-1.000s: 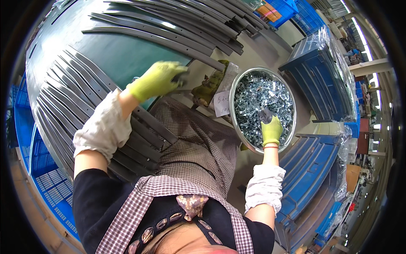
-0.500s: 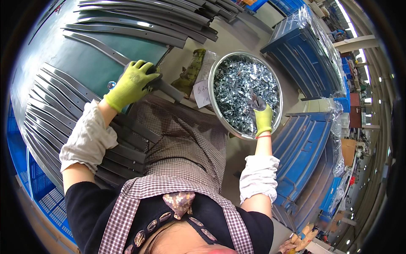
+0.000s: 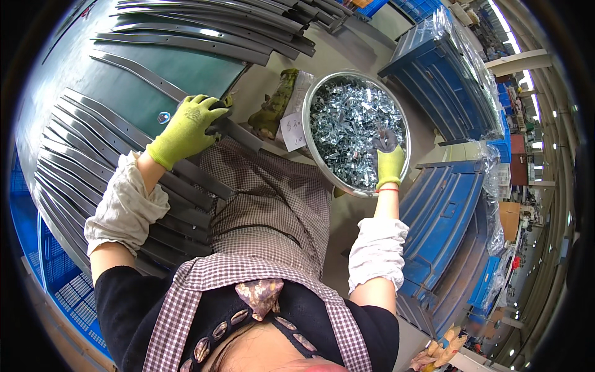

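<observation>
Your left hand [image 3: 186,127], in a yellow-green glove, is curled over the near end of a long grey metal strip [image 3: 238,133], fingers closed on its edge, right where the strip runs off the green table [image 3: 155,80]. More strips [image 3: 87,155] lie fanned close together just below and to the left of that hand, and another bundle [image 3: 204,25] lies well above it, so the only bare tabletop is the patch directly above your knuckles.

Your right hand [image 3: 389,162] is down inside the round metal bowl [image 3: 310,146], near its lower right rim, fingertips pinched on one of the small shiny clips [image 3: 353,118] (the dark fingertip coating hides exactly how it is held). The clips fill the bowl nearly to the rim.

Between your hands lie a spare pair of gloves [image 3: 273,108] and a clear bag with a paper slip [image 3: 291,127], both touching the bowl's left side.

Blue crates [image 3: 443,80] stand tight against the bowl to the right of your right hand, leaving little room there; your checked apron [image 3: 273,211] fills the gap below both hands
</observation>
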### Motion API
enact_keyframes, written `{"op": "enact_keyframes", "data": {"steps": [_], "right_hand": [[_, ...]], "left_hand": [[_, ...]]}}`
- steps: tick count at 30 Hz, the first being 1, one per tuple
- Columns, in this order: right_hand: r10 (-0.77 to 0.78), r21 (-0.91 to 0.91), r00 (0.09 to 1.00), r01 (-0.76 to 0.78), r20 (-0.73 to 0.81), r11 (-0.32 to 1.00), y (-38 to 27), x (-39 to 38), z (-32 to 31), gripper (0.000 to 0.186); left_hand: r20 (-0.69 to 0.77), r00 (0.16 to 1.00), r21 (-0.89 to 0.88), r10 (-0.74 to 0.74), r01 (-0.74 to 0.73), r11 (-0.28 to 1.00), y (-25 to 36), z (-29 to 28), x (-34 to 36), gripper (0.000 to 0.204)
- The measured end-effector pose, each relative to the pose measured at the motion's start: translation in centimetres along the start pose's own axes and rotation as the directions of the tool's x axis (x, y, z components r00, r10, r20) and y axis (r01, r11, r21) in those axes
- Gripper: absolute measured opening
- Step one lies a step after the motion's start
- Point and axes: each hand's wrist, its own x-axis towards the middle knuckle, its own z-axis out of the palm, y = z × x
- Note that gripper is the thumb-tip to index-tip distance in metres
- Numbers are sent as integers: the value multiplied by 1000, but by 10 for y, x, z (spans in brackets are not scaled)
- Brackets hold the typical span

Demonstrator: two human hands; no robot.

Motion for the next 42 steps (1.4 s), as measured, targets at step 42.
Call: {"op": "enact_keyframes", "data": {"steps": [42], "right_hand": [[-488, 138, 726, 487, 485, 862, -50, -118, 146, 43]], "left_hand": [[163, 954, 12, 252, -257, 966, -13, 32, 18, 72]]}}
